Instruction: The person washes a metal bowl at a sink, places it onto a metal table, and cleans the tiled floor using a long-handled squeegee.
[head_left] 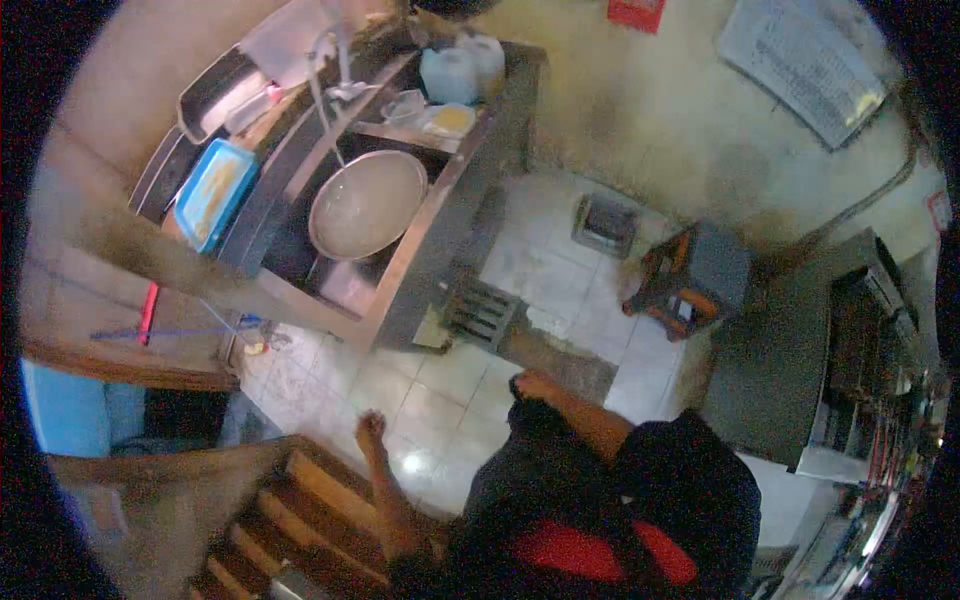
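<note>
while off counter edge [408, 250] — left hand [370, 430]

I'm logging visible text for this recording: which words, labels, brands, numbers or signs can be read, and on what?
None can be read.
White rectangular sheet on the wall: rows of print, too blurred to read.
Red rectangular panel at the top edge: any wording too blurred to make out.
</note>
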